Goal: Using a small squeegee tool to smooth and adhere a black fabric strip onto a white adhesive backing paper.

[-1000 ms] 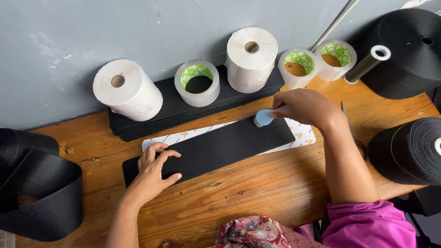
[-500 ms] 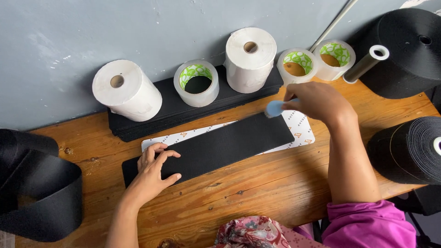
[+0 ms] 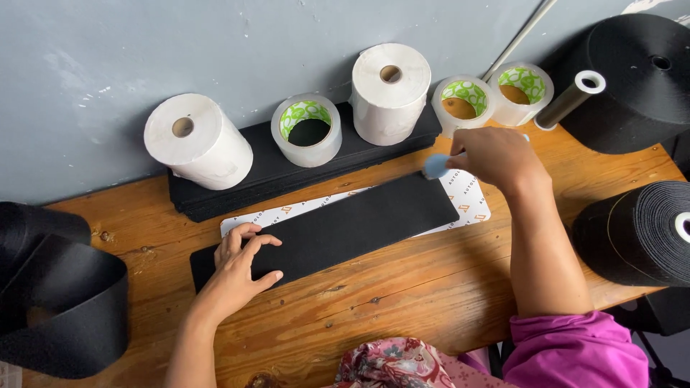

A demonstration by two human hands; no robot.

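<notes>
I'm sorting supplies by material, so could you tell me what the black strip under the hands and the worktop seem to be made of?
The black strip, held flat by the left hand, looks like a matte felt or foam sheet: dull, no shine, clean-cut edges; which one is unclear. The worktop looks like varnished wood: visible grain, knots and a slight gloss.

White paper rolls (image 3: 198, 141), clear tape rolls (image 3: 308, 131) and black fabric rolls (image 3: 636, 233) line the wooden table (image 3: 402, 302).

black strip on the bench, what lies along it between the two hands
In the head view, between the left hand pressing one end and the right hand with its small blue tool, only the bare black strip shows, lying over a white printed sheet.
</notes>
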